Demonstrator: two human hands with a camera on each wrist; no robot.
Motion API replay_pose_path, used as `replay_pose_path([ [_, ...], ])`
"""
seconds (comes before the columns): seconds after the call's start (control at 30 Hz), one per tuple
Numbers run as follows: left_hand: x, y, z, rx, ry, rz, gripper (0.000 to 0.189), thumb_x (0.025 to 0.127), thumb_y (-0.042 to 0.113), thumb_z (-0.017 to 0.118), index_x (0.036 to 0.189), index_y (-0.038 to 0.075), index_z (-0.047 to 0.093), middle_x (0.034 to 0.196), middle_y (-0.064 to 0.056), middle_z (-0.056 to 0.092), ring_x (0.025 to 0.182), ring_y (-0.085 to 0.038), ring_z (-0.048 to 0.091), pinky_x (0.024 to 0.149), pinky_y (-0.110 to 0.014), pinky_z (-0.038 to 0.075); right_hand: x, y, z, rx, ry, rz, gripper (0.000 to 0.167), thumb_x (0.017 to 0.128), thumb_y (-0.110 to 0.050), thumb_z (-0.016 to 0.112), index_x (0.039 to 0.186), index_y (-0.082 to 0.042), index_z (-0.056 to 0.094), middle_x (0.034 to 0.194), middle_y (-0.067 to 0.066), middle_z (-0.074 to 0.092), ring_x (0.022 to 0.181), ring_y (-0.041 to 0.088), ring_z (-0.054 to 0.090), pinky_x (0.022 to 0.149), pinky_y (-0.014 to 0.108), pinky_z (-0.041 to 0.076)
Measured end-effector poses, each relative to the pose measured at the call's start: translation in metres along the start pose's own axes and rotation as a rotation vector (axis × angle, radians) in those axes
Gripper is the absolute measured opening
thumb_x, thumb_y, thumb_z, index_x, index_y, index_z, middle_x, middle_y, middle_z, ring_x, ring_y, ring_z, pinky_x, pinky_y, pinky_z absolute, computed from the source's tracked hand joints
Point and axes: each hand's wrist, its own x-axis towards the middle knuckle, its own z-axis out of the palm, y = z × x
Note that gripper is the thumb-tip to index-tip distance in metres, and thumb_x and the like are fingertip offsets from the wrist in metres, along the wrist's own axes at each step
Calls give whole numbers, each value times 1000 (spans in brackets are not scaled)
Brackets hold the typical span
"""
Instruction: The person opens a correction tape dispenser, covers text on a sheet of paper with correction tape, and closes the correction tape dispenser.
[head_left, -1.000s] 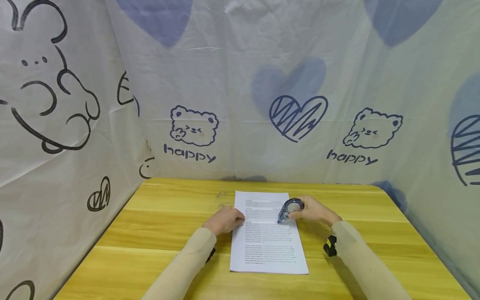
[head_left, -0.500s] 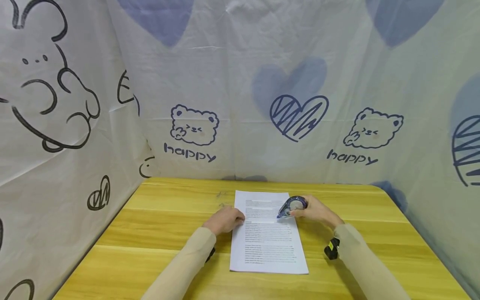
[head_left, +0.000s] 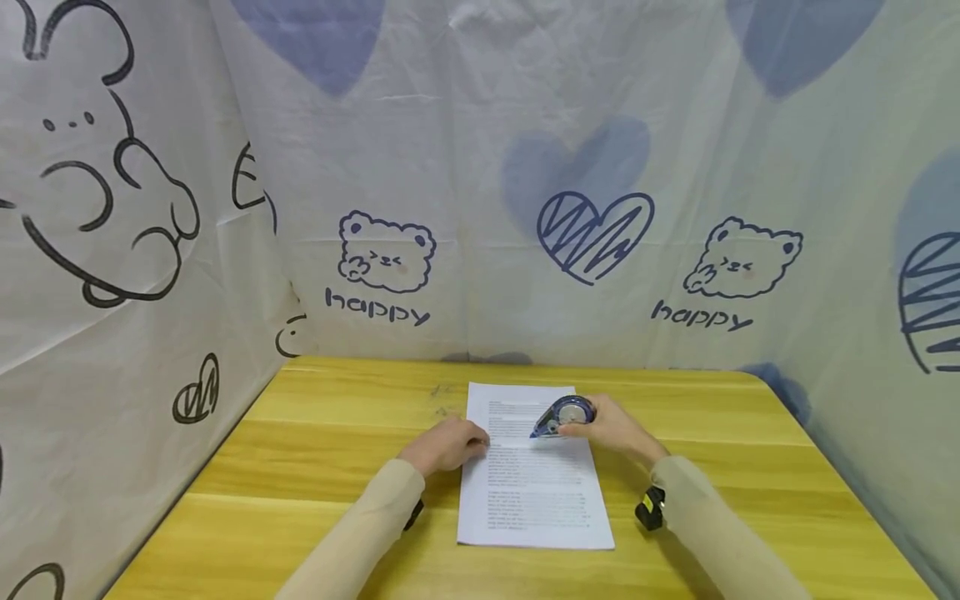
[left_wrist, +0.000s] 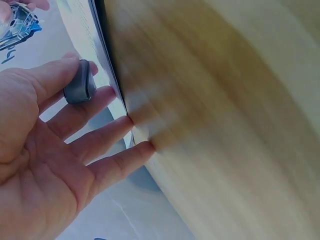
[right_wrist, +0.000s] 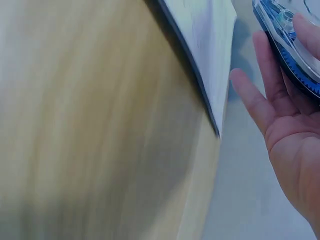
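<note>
A blue, see-through correction tape dispenser (head_left: 567, 414) is gripped in my right hand (head_left: 617, 429). Its tip points left over the printed paper (head_left: 536, 500); whether it touches is unclear. In the right wrist view, thumb and fingers hold the dispenser (right_wrist: 287, 37), partly cut off by the frame. My left hand (head_left: 447, 444) rests at the paper's left edge. From its own wrist view, the left hand (left_wrist: 55, 135) has a small dark grey, cap-like piece (left_wrist: 80, 85) between thumb and index finger. Its other fingertips touch the paper's edge and the table.
The yellow wood-grain table (head_left: 337, 467) extends around the paper. Behind it hangs a pale cloth (head_left: 465, 167) with hearts and bears, and more cloth closes off both sides. A black wrist device (head_left: 651, 508) sits at the right sleeve.
My right hand first raised the dispenser tip slightly, then carried it left over the paper. The left hand and the paper have stayed in place.
</note>
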Motion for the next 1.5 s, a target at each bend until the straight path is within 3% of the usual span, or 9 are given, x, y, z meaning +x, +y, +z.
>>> replay_pose_path([
  [0.27, 1, 3, -5, 16, -27, -23, 21, 97, 21, 63, 114, 16, 74, 112, 0, 73, 90, -8, 66, 77, -24, 53, 8, -19, 29, -11, -57, -37, 37, 78, -30, 84, 106, -10, 72, 94, 1, 73, 82, 12, 66, 76, 29, 53],
  [0.57, 0, 5, -5, 17, -31, -17, 20, 96, 21, 64, 112, 15, 75, 108, 1, 74, 89, -8, 66, 78, -25, 53, 11, -19, 44, -56, -32, -39, 43, 77, -29, 85, 113, -10, 70, 96, 0, 71, 81, 12, 64, 75, 30, 53],
  [0.77, 0, 5, -5, 27, -20, -10, 19, 97, 20, 63, 111, 15, 75, 108, 1, 74, 88, -9, 66, 79, -25, 53, 10, -20, 48, -86, -14, -54, 38, 76, -29, 85, 108, -12, 71, 93, -3, 70, 81, 11, 62, 77, 31, 51],
  [1.07, 0, 4, -4, 42, -10, -6, 19, 97, 20, 62, 110, 15, 75, 107, 1, 74, 85, -8, 65, 76, -25, 52, -3, -18, 49, -56, -105, -71, 38, 79, -31, 83, 110, -13, 70, 95, -3, 70, 84, 12, 63, 78, 30, 51],
  [1.27, 2, 8, -4, 83, 0, -29, 17, 98, 18, 62, 105, 16, 76, 104, 0, 74, 84, -10, 65, 74, -26, 51, -2, -18, 43, -41, -110, -93, 35, 80, -28, 82, 108, -13, 70, 94, -2, 70, 83, 12, 63, 79, 30, 51],
  [1.5, 16, 6, -2, 168, 52, -28, 14, 96, 17, 63, 93, 16, 77, 98, 1, 74, 84, -15, 65, 77, -30, 51, 1, -18, 38, -54, -102, -94, 34, 79, -27, 83, 105, -11, 70, 93, -1, 70, 84, 13, 63, 80, 33, 51],
])
